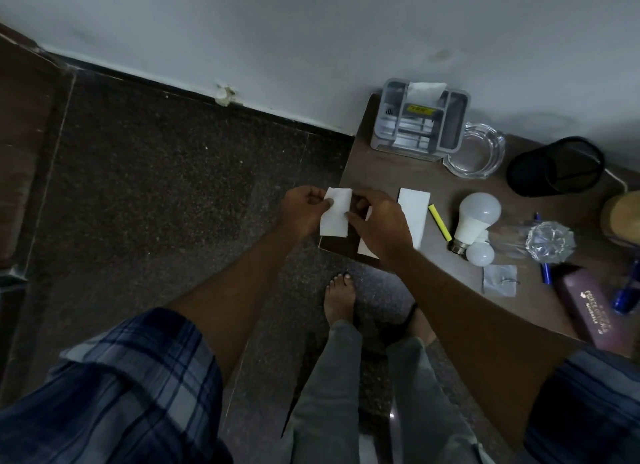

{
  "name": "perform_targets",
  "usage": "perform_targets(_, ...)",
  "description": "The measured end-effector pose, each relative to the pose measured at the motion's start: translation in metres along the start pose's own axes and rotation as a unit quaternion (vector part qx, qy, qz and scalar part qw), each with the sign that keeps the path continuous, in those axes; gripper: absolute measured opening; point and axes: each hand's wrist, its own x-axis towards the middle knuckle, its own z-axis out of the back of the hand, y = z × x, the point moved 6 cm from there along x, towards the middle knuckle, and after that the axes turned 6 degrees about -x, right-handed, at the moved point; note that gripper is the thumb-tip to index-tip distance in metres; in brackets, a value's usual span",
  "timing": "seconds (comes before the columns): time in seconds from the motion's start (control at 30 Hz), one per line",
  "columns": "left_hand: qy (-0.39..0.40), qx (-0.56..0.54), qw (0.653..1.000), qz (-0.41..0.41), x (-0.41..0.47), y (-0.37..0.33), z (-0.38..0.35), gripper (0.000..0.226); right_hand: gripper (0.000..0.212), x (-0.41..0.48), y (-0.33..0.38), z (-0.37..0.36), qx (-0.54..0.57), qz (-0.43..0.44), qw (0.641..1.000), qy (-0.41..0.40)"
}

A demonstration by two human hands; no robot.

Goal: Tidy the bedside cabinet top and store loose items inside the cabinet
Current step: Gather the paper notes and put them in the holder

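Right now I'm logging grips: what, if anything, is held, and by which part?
A white paper slip, pinched between both hands: left hand at its left edge, right hand at its right edge.

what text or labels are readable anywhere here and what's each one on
"PRINCE", then a word like "OPTICALS", uncertain: gold print on the purple case.
Smaller gold line below it: too blurred to read.
Yellow label in the grey organiser: dark marks, unreadable.
Held white paper: no print visible.

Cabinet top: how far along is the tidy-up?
Early; nothing visibly stored. In hand: left hand and right hand pinch a white paper at the corner. To do: second paper, highlighter, large bulb, blue pen, maroon box loose on the cabinet top.
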Motion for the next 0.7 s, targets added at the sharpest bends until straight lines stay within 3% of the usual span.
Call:
perform_targets(0.2,0.029,-0.047,0.998,-0.020,-0.007,-0.017,0.003,0.019,0.053,0.006,-0.006,0.014,0.139,-0.037,0.989,0.038)
perform_targets(0.4,0.095,-0.096,0.989,-0.059,-0.018,-0.048,-0.010,0.010,0.040,0.008,-0.007,0.031,0.216,-0.042,0.972,0.083)
perform_targets(0.53,0.112,-0.102,0.983,-0.105,-0.024,-0.080,-0.019,0.010,0.011,0.007,-0.010,0.062,0.223,-0.032,0.972,0.063)
perform_targets(0.7,0.126,-0.130,0.973,-0.144,-0.027,-0.125,-0.030,0.012,0.016,0.010,-0.008,0.108,0.247,-0.009,0.969,0.021)
